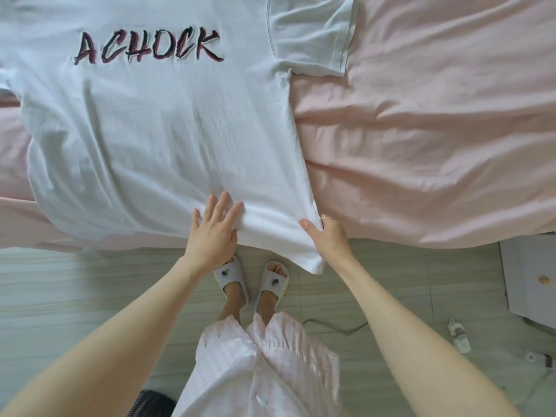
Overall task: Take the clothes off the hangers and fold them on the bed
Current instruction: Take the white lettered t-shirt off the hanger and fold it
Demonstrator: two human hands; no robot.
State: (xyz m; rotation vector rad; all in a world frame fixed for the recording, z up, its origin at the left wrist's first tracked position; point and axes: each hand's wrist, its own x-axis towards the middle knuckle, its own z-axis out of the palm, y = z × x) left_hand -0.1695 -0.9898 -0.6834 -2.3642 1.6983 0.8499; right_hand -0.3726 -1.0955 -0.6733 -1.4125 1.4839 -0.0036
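Fingers (224, 206) of the left hand (212, 233) are lying straight and slightly spread, pressing flat on the lower hem area of the white T-shirt (168, 130). Beside it, the right hand (329, 236) is gripping the shirt's lower right corner: its thumb (310, 228) is stretching out along the top of the fabric while the other fingers are curling down around the side edge, mostly hidden from the camera, with a ring (324, 217) showing on one of them. The two hands are sitting apart, with a band of hem between them.

That T-shirt is lying face up and spread out on the bed (436, 130), which is wearing a pink, wrinkled cover. Dark lettering (149, 48) reading "ACHOCK" is running across the chest, and the right sleeve (313, 34) is lying flat on the pink cover. One hem corner is hanging over the bed's near edge, just above the person's feet.

Below, the feet are standing in pale slippers (231, 278) on a light tiled floor (75, 290), and pink checked pyjamas (255, 362) are filling the lower middle. On the right, a white cabinet (529, 275) is standing near a white plug (458, 335), with a cable (334, 325) trailing across the floor.
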